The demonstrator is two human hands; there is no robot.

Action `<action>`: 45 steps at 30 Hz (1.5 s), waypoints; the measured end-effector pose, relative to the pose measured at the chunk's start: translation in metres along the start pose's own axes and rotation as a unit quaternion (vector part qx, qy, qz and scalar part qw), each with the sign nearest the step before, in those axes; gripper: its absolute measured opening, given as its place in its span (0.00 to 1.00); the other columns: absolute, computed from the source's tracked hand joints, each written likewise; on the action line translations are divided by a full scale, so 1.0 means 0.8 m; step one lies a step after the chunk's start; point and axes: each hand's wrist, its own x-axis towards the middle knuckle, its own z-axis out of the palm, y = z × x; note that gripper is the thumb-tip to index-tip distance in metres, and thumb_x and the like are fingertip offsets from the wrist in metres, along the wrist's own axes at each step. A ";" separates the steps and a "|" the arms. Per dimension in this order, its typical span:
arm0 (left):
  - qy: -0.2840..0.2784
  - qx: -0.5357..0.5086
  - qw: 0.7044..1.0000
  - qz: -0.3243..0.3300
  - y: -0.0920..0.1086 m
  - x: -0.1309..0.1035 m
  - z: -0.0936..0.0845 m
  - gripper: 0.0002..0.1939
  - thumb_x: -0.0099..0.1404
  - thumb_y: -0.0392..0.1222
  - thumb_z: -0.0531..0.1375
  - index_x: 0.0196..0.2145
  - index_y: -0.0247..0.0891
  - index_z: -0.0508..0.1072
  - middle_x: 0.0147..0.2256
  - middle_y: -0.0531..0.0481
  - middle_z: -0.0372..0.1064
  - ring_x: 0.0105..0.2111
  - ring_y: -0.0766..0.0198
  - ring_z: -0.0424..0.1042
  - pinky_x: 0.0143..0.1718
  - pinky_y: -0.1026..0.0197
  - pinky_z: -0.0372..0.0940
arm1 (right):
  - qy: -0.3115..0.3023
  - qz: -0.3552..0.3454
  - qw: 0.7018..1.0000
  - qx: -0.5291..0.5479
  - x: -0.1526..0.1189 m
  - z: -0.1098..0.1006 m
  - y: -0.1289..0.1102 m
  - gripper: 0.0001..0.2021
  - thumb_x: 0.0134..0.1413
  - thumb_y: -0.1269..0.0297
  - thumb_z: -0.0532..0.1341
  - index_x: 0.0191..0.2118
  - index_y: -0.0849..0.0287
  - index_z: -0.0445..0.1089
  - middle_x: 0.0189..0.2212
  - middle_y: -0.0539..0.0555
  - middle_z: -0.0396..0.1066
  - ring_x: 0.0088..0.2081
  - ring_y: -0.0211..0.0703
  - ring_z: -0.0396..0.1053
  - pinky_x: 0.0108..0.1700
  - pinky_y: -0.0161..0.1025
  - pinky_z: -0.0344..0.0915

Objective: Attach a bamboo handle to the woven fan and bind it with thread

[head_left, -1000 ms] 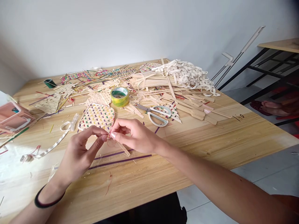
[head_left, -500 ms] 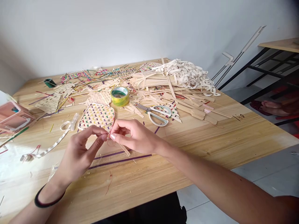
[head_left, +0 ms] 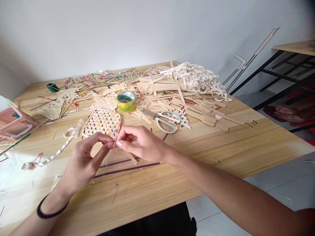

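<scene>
Little has moved: left hand (head_left: 85,160) and right hand (head_left: 146,143) pinch tight, I judge, on red thread (head_left: 119,126) binding the woven mat (head_left: 101,123), needing steadiness.

Two grips (head_left: 85,162) (head_left: 146,144), one tape roll (head_left: 126,106), one scissors (head_left: 167,121), one pink box (head_left: 16,121).

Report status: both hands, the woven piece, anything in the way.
Left hand and right hand pinching near-right corner of woven piece. Its near edge partly hidden behind hands. Scissors and tape roll beyond, touching neither hand.
</scene>
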 end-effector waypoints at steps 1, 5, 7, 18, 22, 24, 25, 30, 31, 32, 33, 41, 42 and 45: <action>-0.001 -0.001 1.000 0.000 0.000 0.000 0.000 0.07 0.78 0.46 0.65 0.44 0.42 0.82 0.40 0.51 0.82 0.42 0.59 0.78 0.47 0.59 0.69 | 0.000 0.000 1.000 -0.001 0.000 0.000 0.000 0.09 0.68 0.58 0.68 0.40 0.58 0.72 0.34 0.50 0.74 0.36 0.41 0.70 0.41 0.40 0.67; 0.006 -0.001 1.000 0.010 0.000 0.001 0.001 0.06 0.78 0.46 0.65 0.44 0.44 0.82 0.40 0.53 0.82 0.41 0.61 0.78 0.45 0.60 0.70 | -0.001 -0.004 1.000 0.000 0.001 0.001 0.001 0.10 0.68 0.57 0.67 0.40 0.58 0.73 0.33 0.50 0.73 0.35 0.41 0.70 0.41 0.40 0.67; 0.009 0.003 1.000 0.011 -0.001 0.001 0.001 0.06 0.78 0.46 0.65 0.43 0.44 0.82 0.39 0.54 0.82 0.41 0.60 0.79 0.45 0.60 0.70 | -0.002 -0.005 1.000 0.001 0.001 0.001 0.002 0.09 0.68 0.58 0.67 0.40 0.58 0.72 0.32 0.50 0.73 0.35 0.41 0.70 0.40 0.40 0.66; 0.003 0.007 1.000 0.004 -0.001 0.000 0.001 0.08 0.78 0.48 0.65 0.43 0.44 0.82 0.39 0.52 0.82 0.41 0.59 0.79 0.44 0.59 0.69 | 0.000 -0.010 1.000 -0.005 0.001 0.001 0.002 0.08 0.69 0.60 0.65 0.40 0.58 0.72 0.32 0.50 0.73 0.34 0.41 0.70 0.40 0.40 0.66; 0.001 0.002 1.000 0.005 -0.001 0.000 0.000 0.07 0.79 0.47 0.65 0.43 0.44 0.82 0.40 0.53 0.82 0.41 0.59 0.79 0.45 0.59 0.69 | 0.001 -0.009 1.000 -0.005 0.001 0.001 0.001 0.08 0.69 0.59 0.66 0.40 0.58 0.73 0.33 0.50 0.73 0.35 0.40 0.70 0.40 0.39 0.66; 0.001 0.002 1.000 0.004 -0.001 -0.001 0.000 0.08 0.79 0.47 0.65 0.43 0.44 0.82 0.40 0.52 0.82 0.41 0.59 0.79 0.45 0.59 0.70 | 0.002 -0.007 1.000 -0.006 0.000 0.001 0.001 0.08 0.68 0.59 0.66 0.40 0.58 0.73 0.33 0.50 0.73 0.35 0.41 0.69 0.40 0.40 0.66; 0.001 0.002 1.000 0.004 -0.001 -0.001 0.000 0.08 0.79 0.47 0.65 0.43 0.44 0.82 0.40 0.52 0.82 0.41 0.59 0.79 0.45 0.59 0.70 | 0.003 -0.005 1.000 -0.006 0.000 0.000 0.001 0.08 0.68 0.59 0.66 0.40 0.58 0.73 0.33 0.50 0.73 0.35 0.41 0.70 0.41 0.40 0.66; 0.003 0.003 1.000 0.011 0.001 0.000 -0.001 0.07 0.78 0.47 0.65 0.43 0.45 0.82 0.39 0.53 0.82 0.40 0.60 0.78 0.44 0.60 0.70 | 0.002 0.003 1.000 0.006 0.001 0.000 0.001 0.09 0.67 0.59 0.69 0.40 0.58 0.73 0.34 0.50 0.74 0.36 0.41 0.70 0.41 0.39 0.66; 0.003 0.004 1.000 0.013 0.001 0.000 -0.001 0.07 0.78 0.46 0.65 0.43 0.45 0.82 0.39 0.54 0.82 0.40 0.60 0.79 0.44 0.60 0.70 | 0.003 0.006 1.000 0.010 0.001 0.000 0.001 0.10 0.66 0.59 0.70 0.40 0.58 0.72 0.34 0.49 0.74 0.35 0.40 0.70 0.41 0.39 0.66; 0.005 0.006 1.000 0.014 0.001 0.001 -0.001 0.07 0.78 0.46 0.65 0.43 0.45 0.82 0.39 0.54 0.82 0.40 0.60 0.79 0.44 0.60 0.70 | 0.004 0.008 1.000 0.012 0.001 0.000 0.001 0.10 0.66 0.59 0.71 0.39 0.58 0.72 0.34 0.49 0.74 0.35 0.40 0.70 0.40 0.39 0.65; 0.005 0.007 1.000 0.015 0.001 0.000 -0.001 0.07 0.78 0.47 0.65 0.43 0.45 0.82 0.39 0.54 0.82 0.40 0.60 0.79 0.44 0.60 0.70 | 0.006 0.009 1.000 0.013 0.001 0.000 0.000 0.09 0.66 0.60 0.71 0.40 0.58 0.72 0.34 0.49 0.74 0.35 0.40 0.70 0.40 0.38 0.65; 0.013 0.034 0.999 0.010 0.002 0.003 0.000 0.11 0.78 0.51 0.64 0.42 0.45 0.82 0.38 0.52 0.83 0.39 0.58 0.80 0.43 0.60 0.72 | 0.001 0.012 1.000 0.005 0.001 0.001 0.001 0.06 0.66 0.62 0.69 0.40 0.58 0.74 0.33 0.49 0.75 0.34 0.39 0.70 0.40 0.37 0.66; 0.013 0.036 0.999 0.010 0.002 0.002 -0.001 0.12 0.78 0.53 0.64 0.41 0.45 0.82 0.38 0.52 0.83 0.38 0.57 0.80 0.42 0.60 0.72 | 0.003 0.014 1.000 0.001 0.000 0.001 0.001 0.06 0.67 0.62 0.68 0.40 0.58 0.74 0.33 0.49 0.75 0.34 0.39 0.70 0.39 0.36 0.66; 0.018 0.033 0.999 0.012 -0.007 -0.003 -0.006 0.14 0.75 0.58 0.66 0.43 0.46 0.83 0.40 0.50 0.85 0.39 0.54 0.82 0.44 0.58 0.74 | 0.009 0.022 1.000 -0.014 0.002 0.000 -0.003 0.08 0.69 0.61 0.68 0.38 0.58 0.73 0.31 0.48 0.73 0.33 0.37 0.69 0.38 0.34 0.65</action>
